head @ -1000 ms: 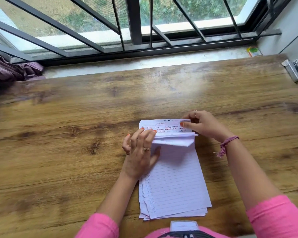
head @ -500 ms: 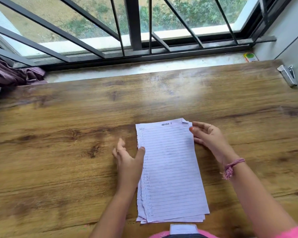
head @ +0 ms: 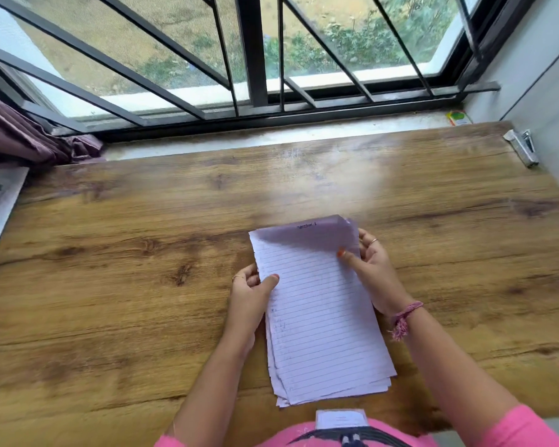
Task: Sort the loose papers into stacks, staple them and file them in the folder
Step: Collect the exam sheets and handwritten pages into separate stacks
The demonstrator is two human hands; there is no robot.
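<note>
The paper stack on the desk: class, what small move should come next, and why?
Probably lift off the top sheet. The right hand pinches the paper stack at its raised far corner, the left hand holds its left edge, and the stapler lies untouched far right.

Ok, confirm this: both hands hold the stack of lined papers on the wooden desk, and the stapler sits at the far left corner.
Wrong on one point: the stapler sits at the far right corner, by the wall, as the head view shows. The rest stands: the left hand and the right hand both hold the stack of lined papers on the wooden desk.
</note>
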